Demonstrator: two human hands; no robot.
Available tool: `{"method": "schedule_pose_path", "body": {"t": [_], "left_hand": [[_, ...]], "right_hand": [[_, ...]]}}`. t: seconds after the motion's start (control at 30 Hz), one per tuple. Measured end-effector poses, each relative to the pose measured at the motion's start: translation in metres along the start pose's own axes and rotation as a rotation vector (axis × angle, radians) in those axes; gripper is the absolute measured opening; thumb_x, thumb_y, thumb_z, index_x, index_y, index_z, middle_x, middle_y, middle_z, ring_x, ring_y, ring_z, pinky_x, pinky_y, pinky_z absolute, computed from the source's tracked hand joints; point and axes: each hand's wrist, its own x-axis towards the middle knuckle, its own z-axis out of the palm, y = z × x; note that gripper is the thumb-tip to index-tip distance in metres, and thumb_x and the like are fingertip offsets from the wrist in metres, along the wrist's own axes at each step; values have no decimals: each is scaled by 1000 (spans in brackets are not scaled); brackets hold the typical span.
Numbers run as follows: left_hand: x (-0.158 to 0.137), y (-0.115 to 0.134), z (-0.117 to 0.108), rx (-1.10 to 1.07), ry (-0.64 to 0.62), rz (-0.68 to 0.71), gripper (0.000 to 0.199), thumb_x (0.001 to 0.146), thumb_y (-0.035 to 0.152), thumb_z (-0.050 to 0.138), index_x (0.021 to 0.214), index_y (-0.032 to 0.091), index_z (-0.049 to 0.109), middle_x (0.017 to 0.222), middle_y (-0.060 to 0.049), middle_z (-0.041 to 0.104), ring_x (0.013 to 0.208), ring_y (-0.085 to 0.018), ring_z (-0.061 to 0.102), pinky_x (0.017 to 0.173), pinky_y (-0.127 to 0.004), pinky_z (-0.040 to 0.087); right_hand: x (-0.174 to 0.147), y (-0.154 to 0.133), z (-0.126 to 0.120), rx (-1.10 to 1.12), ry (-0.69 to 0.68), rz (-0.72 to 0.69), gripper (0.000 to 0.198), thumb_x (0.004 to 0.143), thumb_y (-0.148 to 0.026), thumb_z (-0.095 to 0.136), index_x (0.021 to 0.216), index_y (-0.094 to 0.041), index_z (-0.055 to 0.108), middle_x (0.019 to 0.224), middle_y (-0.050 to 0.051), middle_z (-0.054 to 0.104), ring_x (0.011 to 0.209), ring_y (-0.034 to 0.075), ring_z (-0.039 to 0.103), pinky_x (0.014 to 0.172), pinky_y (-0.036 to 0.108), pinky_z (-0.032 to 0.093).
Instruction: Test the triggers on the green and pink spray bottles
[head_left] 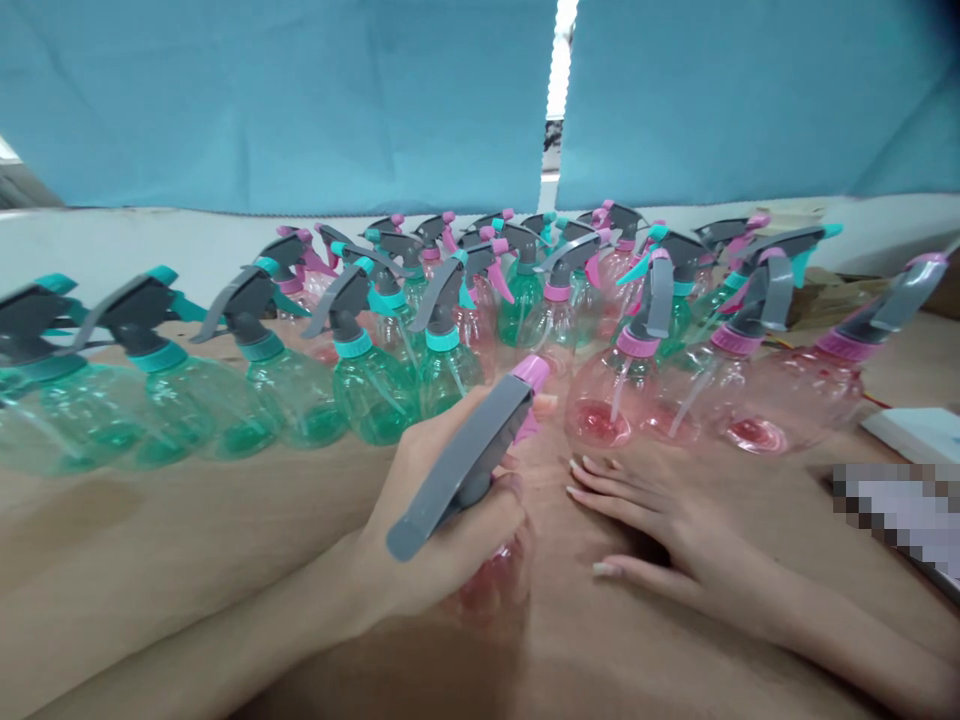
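Note:
My left hand (442, 500) is wrapped round the neck of a pink spray bottle (495, 575) with a grey trigger head and a pink nozzle. The bottle's neck and trigger are partly hidden by my fingers. To the right, my right hand (660, 520) has its fingers stretched out low over the table, apart from the bottle; whether it touches the tabletop I cannot tell. Just beyond it stands a clear pink spray bottle (607, 400) with a pink collar. Past my left hand is a green spray bottle (450, 375) with a turquoise collar.
More green bottles (300, 400) line the left side of the wooden table (225, 560). Pink ones (795, 390) stand at the right, with several mixed bottles behind. A blurred-out flat object (900, 510) and a white box (919, 435) lie at the right edge. A blue curtain (337, 100) hangs behind.

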Motion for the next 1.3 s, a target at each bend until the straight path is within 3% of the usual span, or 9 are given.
{"method": "schedule_pose_path", "body": {"t": [0.13,0.43,0.7,0.9,1.3], "left_hand": [[2,0,1,-105,-12,-23,41,66,26,46,104,25,61,62,5,42,52,-14,38,53,-25,44],[2,-1,2,-162,-31,10,50,66,23,45,113,22,62,61,6,37,50,-13,33,52,-25,43],[2,1,0,-171,-43,-11,52,68,21,48,118,21,63,67,4,49,52,-14,40,57,-27,46],[3,-1,0,-147,-50,52,55,68,18,45,120,25,63,60,8,29,50,-12,31,50,-24,40],[2,-7,4,-254,8,59,57,67,15,46,120,28,60,62,8,32,51,-13,31,52,-25,35]], "right_hand": [[0,-1,0,23,11,4,64,92,-50,59,150,-33,37,156,3,38,142,30,35,116,56,29],[1,-1,-1,1,0,-7,62,93,-51,58,149,-31,39,156,4,38,142,29,35,116,55,29],[1,0,-1,6,-16,-1,64,92,-52,58,150,-32,37,156,3,37,143,29,34,116,55,29],[1,-1,-2,6,-10,7,63,93,-52,58,149,-31,39,156,3,37,142,29,35,116,54,29],[1,-1,-1,-13,-12,-2,64,94,-52,57,150,-30,36,157,3,36,143,28,33,116,54,30]]}}
